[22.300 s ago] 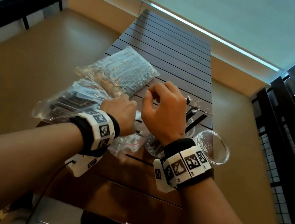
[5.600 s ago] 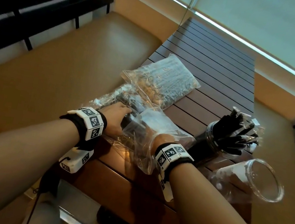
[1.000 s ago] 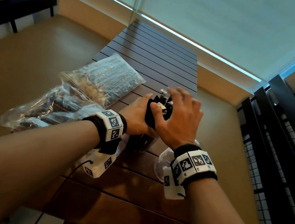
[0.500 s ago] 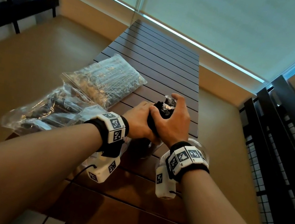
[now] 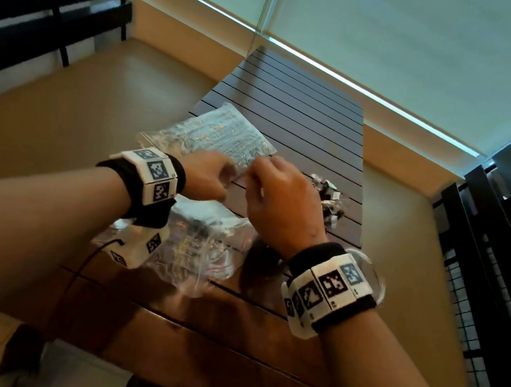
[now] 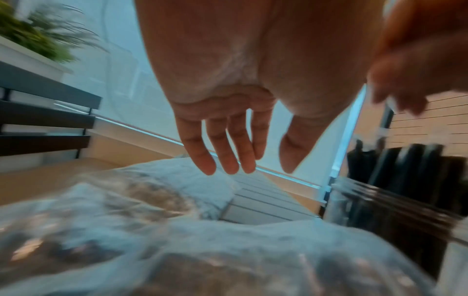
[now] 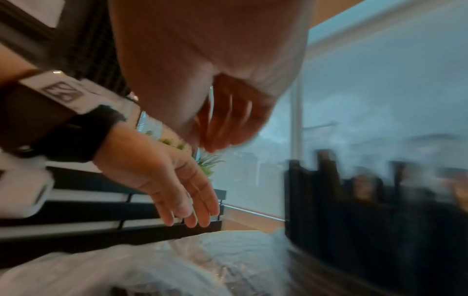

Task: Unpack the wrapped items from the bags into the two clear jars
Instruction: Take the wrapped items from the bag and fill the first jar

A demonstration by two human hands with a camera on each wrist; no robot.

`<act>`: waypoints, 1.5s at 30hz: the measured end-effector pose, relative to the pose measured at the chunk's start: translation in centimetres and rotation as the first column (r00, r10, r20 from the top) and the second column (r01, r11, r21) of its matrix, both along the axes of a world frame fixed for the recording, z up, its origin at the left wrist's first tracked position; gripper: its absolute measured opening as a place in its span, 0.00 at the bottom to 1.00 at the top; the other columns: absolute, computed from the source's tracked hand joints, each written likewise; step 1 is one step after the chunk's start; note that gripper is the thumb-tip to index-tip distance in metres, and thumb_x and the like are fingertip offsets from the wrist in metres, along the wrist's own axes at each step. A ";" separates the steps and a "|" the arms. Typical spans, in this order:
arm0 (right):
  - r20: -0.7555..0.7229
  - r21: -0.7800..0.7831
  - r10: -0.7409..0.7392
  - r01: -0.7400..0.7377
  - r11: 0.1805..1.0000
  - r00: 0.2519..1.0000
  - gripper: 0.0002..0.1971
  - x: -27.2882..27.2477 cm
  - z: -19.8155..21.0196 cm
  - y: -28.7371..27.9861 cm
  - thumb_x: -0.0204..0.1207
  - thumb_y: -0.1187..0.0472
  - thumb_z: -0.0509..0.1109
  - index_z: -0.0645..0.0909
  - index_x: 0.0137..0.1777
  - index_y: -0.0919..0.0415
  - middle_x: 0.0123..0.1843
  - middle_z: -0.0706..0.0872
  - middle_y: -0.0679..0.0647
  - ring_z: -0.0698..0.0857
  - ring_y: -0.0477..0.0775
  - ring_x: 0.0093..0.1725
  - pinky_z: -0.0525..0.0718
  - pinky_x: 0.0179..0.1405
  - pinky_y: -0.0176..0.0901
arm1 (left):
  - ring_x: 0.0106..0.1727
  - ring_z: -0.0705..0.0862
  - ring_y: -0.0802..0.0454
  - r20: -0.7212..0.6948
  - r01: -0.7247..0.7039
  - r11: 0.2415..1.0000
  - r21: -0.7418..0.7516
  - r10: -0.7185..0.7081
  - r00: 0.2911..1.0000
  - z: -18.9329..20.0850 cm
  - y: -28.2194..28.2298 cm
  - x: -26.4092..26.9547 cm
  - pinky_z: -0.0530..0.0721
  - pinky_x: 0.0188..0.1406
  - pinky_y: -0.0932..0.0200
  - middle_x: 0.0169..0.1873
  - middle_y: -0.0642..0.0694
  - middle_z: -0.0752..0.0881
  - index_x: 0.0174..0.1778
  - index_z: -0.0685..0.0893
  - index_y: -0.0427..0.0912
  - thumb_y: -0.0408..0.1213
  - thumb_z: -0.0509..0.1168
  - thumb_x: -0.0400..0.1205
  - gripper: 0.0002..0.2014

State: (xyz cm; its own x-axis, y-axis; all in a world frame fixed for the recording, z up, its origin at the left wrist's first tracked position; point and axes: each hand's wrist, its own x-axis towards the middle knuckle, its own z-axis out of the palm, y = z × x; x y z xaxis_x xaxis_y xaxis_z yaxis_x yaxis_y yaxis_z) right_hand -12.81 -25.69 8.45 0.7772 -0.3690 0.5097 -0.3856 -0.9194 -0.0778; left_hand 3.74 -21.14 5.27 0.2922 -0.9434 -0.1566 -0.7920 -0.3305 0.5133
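Both hands hover over the near right corner of the far clear bag (image 5: 216, 135), which is full of pale wrapped items. My left hand (image 5: 212, 179) has straight, spread fingers (image 6: 222, 156) and holds nothing. The fingers of my right hand (image 5: 277, 197) are loosely curled and blurred (image 7: 228, 124), with nothing seen in them. The clear jar of black wrapped items (image 5: 328, 199) stands just right of the right hand, its body mostly hidden. The rim of the second clear jar (image 5: 376, 276) shows behind my right wristband. A crumpled near bag (image 5: 199, 251) lies under my wrists.
The dark slatted table (image 5: 295, 115) runs away toward a window blind. A black railing (image 5: 506, 271) stands close on the right and a dark bench (image 5: 42, 2) at the far left. A green plant (image 6: 38, 30) sits beyond the bench.
Both hands have let go of the black wrapped items at the jar and moved left and forward to the far bag. The view is blurred with motion.
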 end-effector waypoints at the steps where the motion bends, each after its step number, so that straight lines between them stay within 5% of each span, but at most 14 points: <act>1: -0.197 0.032 0.001 0.006 0.999 0.980 0.04 0.7 -0.4 1.0 0.77 0.61 0.66 0.81 0.45 0.58 0.42 0.84 0.55 0.84 0.62 0.42 0.70 0.32 0.45 | 0.60 0.84 0.44 0.030 -0.056 0.998 -0.007 0.056 0.998 -0.5 0.8 1.3 0.82 0.63 0.50 0.59 0.44 0.87 0.65 0.83 0.40 0.35 0.72 0.75 0.21; 3: -0.554 0.077 -0.031 0.089 0.993 0.832 0.02 1.7 -1.5 2.2 0.76 0.65 0.67 0.80 0.45 0.59 0.43 0.82 0.58 0.86 0.66 0.46 0.72 0.35 0.46 | 0.61 0.83 0.43 0.071 -0.167 0.986 0.000 0.166 0.983 -2.0 2.4 3.4 0.82 0.63 0.50 0.60 0.41 0.86 0.64 0.84 0.40 0.36 0.71 0.75 0.19; 5: -0.723 0.112 -0.025 0.153 0.982 0.690 0.04 2.3 -2.7 2.8 0.78 0.65 0.65 0.80 0.49 0.63 0.49 0.81 0.62 0.85 0.68 0.51 0.77 0.40 0.49 | 0.67 0.78 0.40 0.109 -0.268 0.963 0.012 0.265 0.958 -3.7 3.9 5.1 0.78 0.67 0.48 0.67 0.39 0.79 0.66 0.81 0.44 0.41 0.72 0.73 0.24; 8: -0.794 0.112 -0.038 0.208 0.972 0.607 0.10 2.6 -4.8 3.1 0.81 0.61 0.63 0.81 0.56 0.65 0.57 0.84 0.63 0.84 0.66 0.57 0.79 0.51 0.52 | 0.73 0.69 0.35 0.192 -0.406 0.905 0.126 0.379 0.905 -5.6 6.3 6.6 0.74 0.72 0.44 0.74 0.37 0.67 0.72 0.74 0.48 0.51 0.71 0.73 0.31; 12: -0.873 0.144 -0.037 0.328 0.934 0.486 0.14 2.9 -7.1 2.8 0.75 0.59 0.70 0.83 0.60 0.59 0.59 0.85 0.58 0.85 0.62 0.60 0.82 0.50 0.48 | 0.62 0.80 0.38 0.164 -0.369 0.881 0.297 0.334 0.928 -7.9 8.2 7.1 0.82 0.58 0.49 0.66 0.35 0.78 0.66 0.77 0.39 0.48 0.71 0.76 0.26; 14: -0.847 0.237 0.038 0.311 0.920 0.530 0.17 3.1 -8.1 2.6 0.74 0.63 0.70 0.82 0.63 0.56 0.59 0.85 0.57 0.86 0.61 0.60 0.86 0.55 0.50 | 0.65 0.80 0.41 0.153 -0.336 0.879 0.340 0.301 0.941 -8.9 8.7 7.2 0.82 0.61 0.50 0.67 0.38 0.79 0.72 0.75 0.38 0.49 0.70 0.78 0.29; 18: -0.603 0.319 0.049 0.184 0.930 0.796 0.13 3.9 -9.4 3.3 0.74 0.71 0.65 0.87 0.53 0.61 0.54 0.88 0.58 0.85 0.60 0.56 0.81 0.52 0.47 | 0.68 0.80 0.43 0.128 -0.272 0.895 0.354 0.242 0.962 -9.6 8.9 7.3 0.82 0.65 0.50 0.70 0.39 0.79 0.76 0.73 0.39 0.50 0.70 0.78 0.32; 21: -0.541 0.317 0.028 0.172 0.933 0.841 0.10 4.9 -11.0 3.3 0.77 0.70 0.62 0.86 0.46 0.68 0.48 0.87 0.61 0.85 0.61 0.47 0.83 0.49 0.49 | 0.70 0.78 0.45 0.092 -0.216 0.904 0.369 0.195 0.976 -9.4 8.9 7.3 0.79 0.66 0.55 0.73 0.44 0.78 0.80 0.70 0.44 0.51 0.73 0.75 0.37; 26: -0.739 0.218 0.020 0.210 0.953 0.674 0.11 6.0 -12.9 2.6 0.81 0.57 0.64 0.80 0.58 0.61 0.50 0.84 0.57 0.82 0.56 0.51 0.83 0.54 0.49 | 0.76 0.72 0.43 0.054 -0.163 0.911 0.380 0.154 0.987 -9.3 9.5 8.0 0.73 0.71 0.53 0.79 0.43 0.70 0.81 0.69 0.46 0.52 0.78 0.71 0.43; 29: -0.762 0.163 -0.033 0.242 0.956 0.647 0.15 6.5 -13.3 2.5 0.81 0.46 0.63 0.80 0.54 0.56 0.47 0.84 0.54 0.81 0.55 0.49 0.81 0.60 0.52 | 0.78 0.71 0.46 0.026 -0.143 0.913 0.383 0.144 0.989 -9.2 9.5 8.3 0.71 0.73 0.55 0.81 0.47 0.68 0.83 0.64 0.47 0.52 0.80 0.68 0.49; 31: -0.755 0.201 -0.039 0.287 0.937 0.655 0.13 7.0 -13.3 2.7 0.79 0.47 0.65 0.83 0.50 0.56 0.46 0.85 0.53 0.83 0.55 0.48 0.84 0.55 0.49 | 0.78 0.71 0.46 0.017 -0.145 0.915 0.376 0.150 0.989 -9.1 9.4 8.2 0.71 0.73 0.56 0.82 0.47 0.67 0.84 0.62 0.48 0.51 0.81 0.68 0.51; 34: -0.852 0.226 0.008 0.355 0.907 0.524 0.10 7.4 -12.5 3.2 0.74 0.48 0.71 0.84 0.46 0.54 0.40 0.83 0.51 0.83 0.52 0.40 0.86 0.44 0.43 | 0.80 0.69 0.46 0.034 -0.132 0.925 0.357 0.129 0.991 -9.3 9.0 7.6 0.68 0.75 0.55 0.82 0.46 0.65 0.84 0.62 0.47 0.51 0.80 0.70 0.49; 40: -0.883 0.247 0.081 0.312 0.918 0.463 0.11 7.1 -11.7 3.8 0.76 0.58 0.72 0.84 0.57 0.58 0.53 0.84 0.55 0.83 0.57 0.57 0.84 0.57 0.45 | 0.80 0.67 0.45 0.050 -0.114 0.942 0.317 0.104 0.993 -10.1 8.4 6.8 0.67 0.77 0.55 0.82 0.44 0.65 0.84 0.62 0.47 0.52 0.79 0.70 0.49; 45: -0.897 0.245 0.095 0.309 0.919 0.431 0.16 6.8 -11.8 3.5 0.81 0.55 0.66 0.81 0.65 0.60 0.64 0.83 0.57 0.82 0.59 0.64 0.79 0.61 0.47 | 0.81 0.67 0.44 0.069 -0.109 0.948 0.298 0.093 0.993 -10.7 8.3 6.9 0.67 0.79 0.52 0.82 0.43 0.66 0.84 0.62 0.48 0.52 0.79 0.70 0.49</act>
